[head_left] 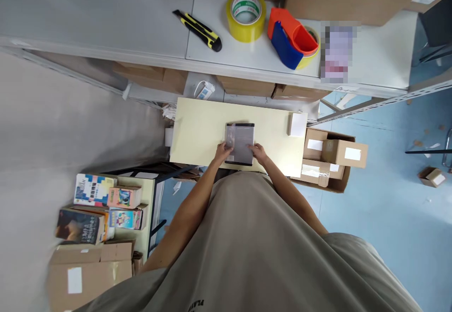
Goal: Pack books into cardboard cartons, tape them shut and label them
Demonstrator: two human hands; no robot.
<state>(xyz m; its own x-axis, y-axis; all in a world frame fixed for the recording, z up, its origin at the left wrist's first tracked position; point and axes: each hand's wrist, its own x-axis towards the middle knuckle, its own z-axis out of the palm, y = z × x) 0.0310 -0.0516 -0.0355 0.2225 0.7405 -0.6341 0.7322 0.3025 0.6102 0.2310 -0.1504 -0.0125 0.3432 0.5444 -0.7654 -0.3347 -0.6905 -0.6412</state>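
Note:
A dark grey book with black bands at its top and bottom edges is on or just above the pale yellow table. My left hand grips its lower left side, thumb on the cover. Opposite it, my right hand holds the right side, also with the thumb on top. The other fingers of both hands are mostly hidden. Farther right on the table is a small white box.
Above the table, a grey shelf bears a utility knife, a clear yellow tape roll and a red-blue tape dispenser. Cardboard boxes stand at right. Stacked books and a large carton lie at left.

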